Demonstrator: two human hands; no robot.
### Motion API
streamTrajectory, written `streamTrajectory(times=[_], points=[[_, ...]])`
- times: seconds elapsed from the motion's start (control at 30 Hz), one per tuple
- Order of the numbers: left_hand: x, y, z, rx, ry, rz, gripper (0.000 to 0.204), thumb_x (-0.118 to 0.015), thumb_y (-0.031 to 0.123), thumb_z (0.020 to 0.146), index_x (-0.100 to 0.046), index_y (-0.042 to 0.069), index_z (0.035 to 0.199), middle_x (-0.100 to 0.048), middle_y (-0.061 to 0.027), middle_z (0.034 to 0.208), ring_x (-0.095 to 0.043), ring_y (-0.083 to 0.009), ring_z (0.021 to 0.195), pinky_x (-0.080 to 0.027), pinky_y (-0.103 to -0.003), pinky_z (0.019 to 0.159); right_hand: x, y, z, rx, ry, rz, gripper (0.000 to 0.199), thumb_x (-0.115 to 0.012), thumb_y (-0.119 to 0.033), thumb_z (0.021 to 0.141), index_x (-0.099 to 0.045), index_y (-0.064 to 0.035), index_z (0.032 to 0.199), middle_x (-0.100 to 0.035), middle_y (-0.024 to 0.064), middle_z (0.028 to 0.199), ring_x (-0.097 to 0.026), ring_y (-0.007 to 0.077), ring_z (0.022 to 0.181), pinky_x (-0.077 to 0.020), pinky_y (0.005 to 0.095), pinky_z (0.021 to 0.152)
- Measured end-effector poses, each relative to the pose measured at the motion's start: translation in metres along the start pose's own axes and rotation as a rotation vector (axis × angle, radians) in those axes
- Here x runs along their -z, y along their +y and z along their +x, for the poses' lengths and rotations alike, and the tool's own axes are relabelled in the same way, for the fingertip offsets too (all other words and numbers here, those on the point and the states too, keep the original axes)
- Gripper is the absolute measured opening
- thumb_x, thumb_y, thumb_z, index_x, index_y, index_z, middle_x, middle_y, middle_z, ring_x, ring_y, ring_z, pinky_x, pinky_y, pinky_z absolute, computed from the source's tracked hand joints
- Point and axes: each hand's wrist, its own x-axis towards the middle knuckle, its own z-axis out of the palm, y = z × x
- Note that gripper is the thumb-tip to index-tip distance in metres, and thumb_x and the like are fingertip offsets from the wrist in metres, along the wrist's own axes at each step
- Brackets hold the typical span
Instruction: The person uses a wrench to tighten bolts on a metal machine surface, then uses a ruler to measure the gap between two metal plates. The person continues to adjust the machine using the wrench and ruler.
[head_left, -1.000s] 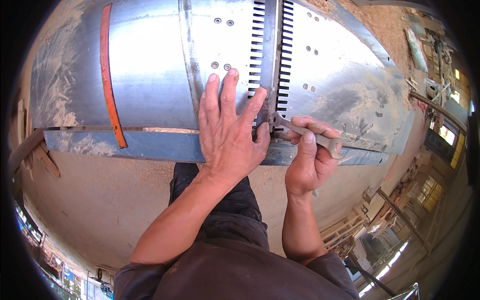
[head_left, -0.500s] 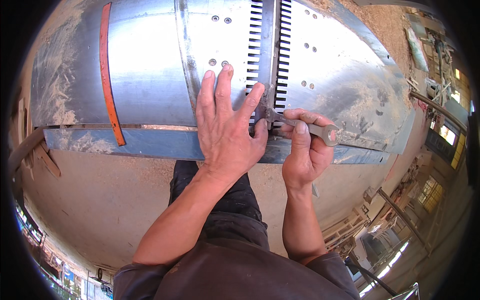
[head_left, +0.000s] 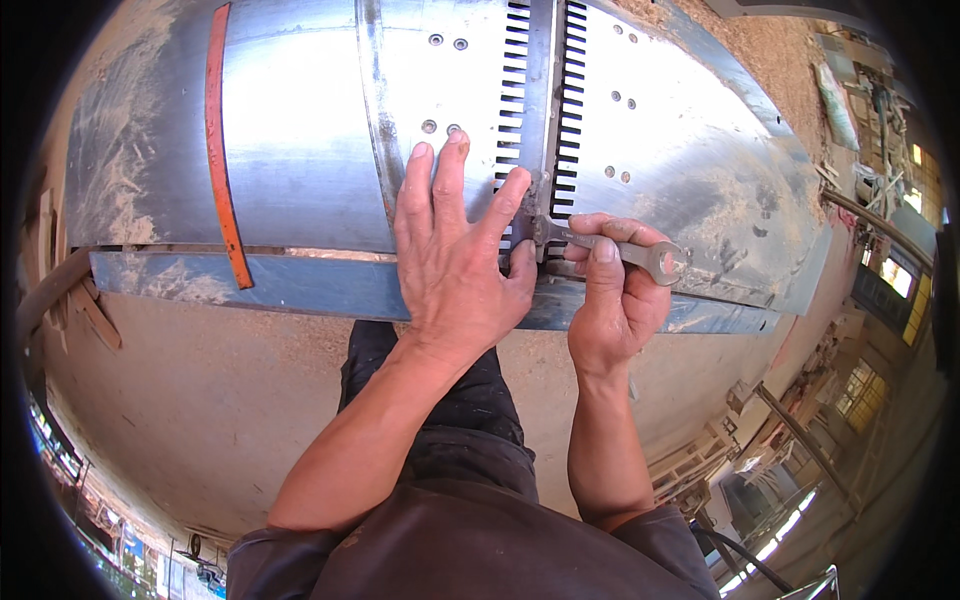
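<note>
A dusty metal machine table (head_left: 290, 130) lies before me, split by a slot with comb-like toothed edges. In the slot runs a long steel cutter block (head_left: 537, 90). My left hand (head_left: 455, 260) rests palm down just left of the slot, fingers spread; its index finger and thumb reach onto the block's near end. My right hand (head_left: 618, 300) grips a steel open-ended wrench (head_left: 625, 255) between thumb and fingers. The wrench's far end sits at the block, where the fit on any bolt is too small to make out. Its other open jaw points right.
An orange-red metal strip (head_left: 222, 150) lies across the table's left part. Along the near side runs a blue-grey edge rail (head_left: 250, 290). Sawdust (head_left: 735, 50) is heaped beyond the far right edge. Timber pieces (head_left: 690, 455) lie on the floor to the lower right.
The wrench's free end has swung slightly toward the far side, with my right hand following. My left hand stays in place on the table.
</note>
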Motion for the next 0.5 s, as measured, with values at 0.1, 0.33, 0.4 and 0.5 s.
streamTrajectory(times=[0.1, 0.33, 0.4, 0.5], points=[[0.001, 0.001, 0.000, 0.001, -0.010, 0.005, 0.071, -0.084, 0.013, 0.071, -0.060, 0.019, 0.138, -0.030, -0.0177, 0.163, -0.023, -0.0461, 0.151, -0.025, -0.058, 0.120, 0.001, -0.002, 0.000, 0.012, 0.070, 0.078, 0.015, -0.051, -0.001, 0.106, -0.052, 0.0006, 0.121, -0.067, 0.0157, 0.112, -0.064, 0.0150, 0.093, -0.0570, 0.0279, 0.076], [0.000, 0.001, 0.000, 0.005, -0.008, 0.002, 0.069, -0.084, 0.012, 0.071, -0.062, 0.018, 0.136, -0.029, -0.0188, 0.163, -0.023, -0.0458, 0.151, -0.024, -0.057, 0.121, 0.019, 0.001, 0.007, -0.092, 0.035, 0.115, 0.015, -0.051, -0.002, 0.107, -0.053, 0.0005, 0.121, -0.068, 0.0154, 0.112, -0.064, 0.0139, 0.092, -0.0561, 0.0267, 0.079], [0.000, 0.002, -0.001, 0.006, -0.010, 0.002, 0.068, -0.083, 0.012, 0.071, -0.062, 0.017, 0.136, -0.029, -0.0193, 0.163, -0.022, -0.0457, 0.151, -0.024, -0.057, 0.121, 0.021, 0.000, 0.009, -0.121, -0.001, 0.125, 0.015, -0.052, -0.002, 0.107, -0.053, 0.0004, 0.121, -0.068, 0.0150, 0.111, -0.064, 0.0134, 0.091, -0.0558, 0.0265, 0.079], [0.000, 0.002, -0.001, 0.004, -0.005, -0.001, 0.068, -0.083, 0.011, 0.071, -0.062, 0.017, 0.136, -0.029, -0.0198, 0.163, -0.022, -0.0457, 0.151, -0.024, -0.057, 0.121, 0.020, 0.000, 0.016, -0.148, -0.043, 0.140, 0.014, -0.053, -0.003, 0.106, -0.055, 0.0003, 0.120, -0.069, 0.0134, 0.110, -0.063, 0.0122, 0.090, -0.0550, 0.0261, 0.078]])
